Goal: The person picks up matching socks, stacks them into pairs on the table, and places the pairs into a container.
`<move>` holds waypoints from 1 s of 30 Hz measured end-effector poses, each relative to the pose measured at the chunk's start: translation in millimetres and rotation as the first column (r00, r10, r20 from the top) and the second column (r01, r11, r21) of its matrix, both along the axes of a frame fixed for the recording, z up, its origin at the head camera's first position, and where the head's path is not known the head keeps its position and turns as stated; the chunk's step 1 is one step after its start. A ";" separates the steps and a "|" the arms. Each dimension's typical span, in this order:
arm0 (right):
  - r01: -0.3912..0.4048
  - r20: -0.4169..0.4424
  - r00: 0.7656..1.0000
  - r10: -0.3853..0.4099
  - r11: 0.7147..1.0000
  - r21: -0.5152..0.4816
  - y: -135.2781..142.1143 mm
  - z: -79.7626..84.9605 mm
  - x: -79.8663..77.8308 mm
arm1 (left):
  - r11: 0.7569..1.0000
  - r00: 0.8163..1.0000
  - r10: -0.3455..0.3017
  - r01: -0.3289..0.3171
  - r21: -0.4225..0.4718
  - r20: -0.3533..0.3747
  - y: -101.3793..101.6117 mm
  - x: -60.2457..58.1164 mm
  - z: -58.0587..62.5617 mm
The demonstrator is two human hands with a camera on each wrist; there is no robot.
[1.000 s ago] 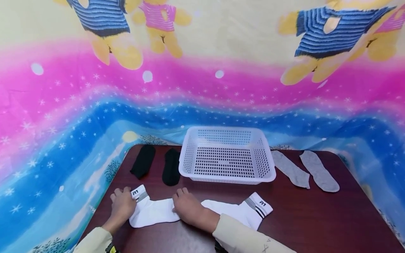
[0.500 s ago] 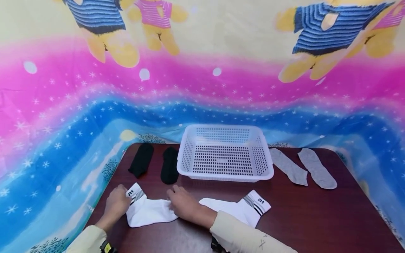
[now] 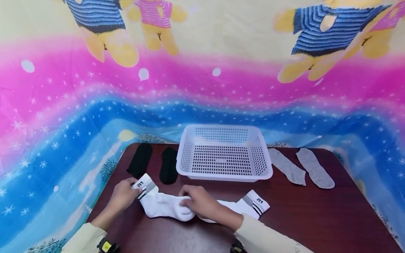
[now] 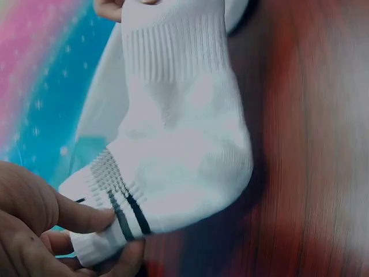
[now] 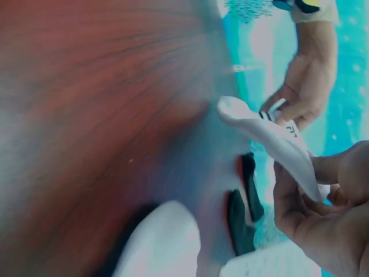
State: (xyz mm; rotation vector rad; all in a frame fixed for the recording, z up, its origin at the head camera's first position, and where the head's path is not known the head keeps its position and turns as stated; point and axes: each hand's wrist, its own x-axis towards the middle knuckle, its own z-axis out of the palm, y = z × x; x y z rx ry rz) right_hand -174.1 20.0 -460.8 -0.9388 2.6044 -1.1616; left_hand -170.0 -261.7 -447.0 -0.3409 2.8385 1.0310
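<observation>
A white sock (image 3: 161, 204) with dark stripes and a small logo on its cuff hangs between both hands, raised off the table in the right wrist view. My left hand (image 3: 124, 194) pinches the striped cuff, thumb on top in the left wrist view. The toe end is gripped between thumb and fingers of my right hand (image 3: 199, 202). A second white sock (image 3: 253, 203) lies flat on the table, its cuff toward the right and its toe end partly behind my right forearm.
A white plastic basket (image 3: 223, 177) stands at the back of the dark red table (image 3: 310, 218). Left of it lie two black socks (image 3: 141, 160), and right of it two grey socks (image 3: 315, 168). A printed cloth (image 3: 202, 88) surrounds the table.
The left white sock has come up off the table, held at both ends, and shifted slightly right. Both hands have moved right with it; the other socks and basket stay put.
</observation>
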 end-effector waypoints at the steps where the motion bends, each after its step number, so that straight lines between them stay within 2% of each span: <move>1: 0.018 0.031 0.999 -0.017 1.000 -0.006 9.6 0.6 1.0 | 0.999 1.000 -0.006 0.006 0.040 0.015 5.4 1.0 0.7; 4: 0.057 0.078 0.995 -0.056 0.998 -0.012 40.2 1.8 4.9 | 0.985 0.998 -0.016 0.007 0.173 0.053 23.3 6.1 2.4; 7: 0.084 0.105 0.991 -0.083 0.996 -0.010 73.0 2.7 10.1 | 0.949 0.997 -0.063 0.044 0.311 0.052 43.9 12.5 4.7; 9: 0.089 0.128 0.988 -0.086 0.996 -0.015 95.1 2.3 14.8 | 0.910 0.993 -0.110 0.079 0.407 0.054 58.9 18.7 5.5; 13: 0.085 0.200 0.977 -0.076 0.996 -0.039 139.9 -1.0 28.3 | 0.811 0.971 -0.232 0.158 0.564 0.060 89.6 36.4 1.7; 16: 0.093 0.246 0.966 -0.077 0.994 -0.053 170.1 -8.0 42.2 | 0.752 0.949 -0.311 0.215 0.622 0.047 111.3 48.3 -4.0; 18: 0.106 0.271 0.959 -0.086 0.992 -0.060 185.9 -13.3 52.0 | 0.722 0.935 -0.352 0.249 0.645 0.033 124.3 52.8 -6.3; 22: 0.131 0.334 0.937 -0.100 0.989 -0.071 208.5 -22.4 67.7 | 0.696 0.916 -0.402 0.305 0.650 0.001 145.2 56.6 -10.1; 26: 0.138 0.365 0.925 -0.106 0.988 -0.064 224.5 -29.3 75.7 | 0.704 0.904 -0.427 0.339 0.624 -0.009 159.2 61.1 -19.9; 30: 0.134 0.322 0.940 -0.110 0.990 -0.053 234.9 -35.0 79.1 | 0.724 0.898 -0.439 0.370 0.582 -0.025 167.2 66.7 -28.5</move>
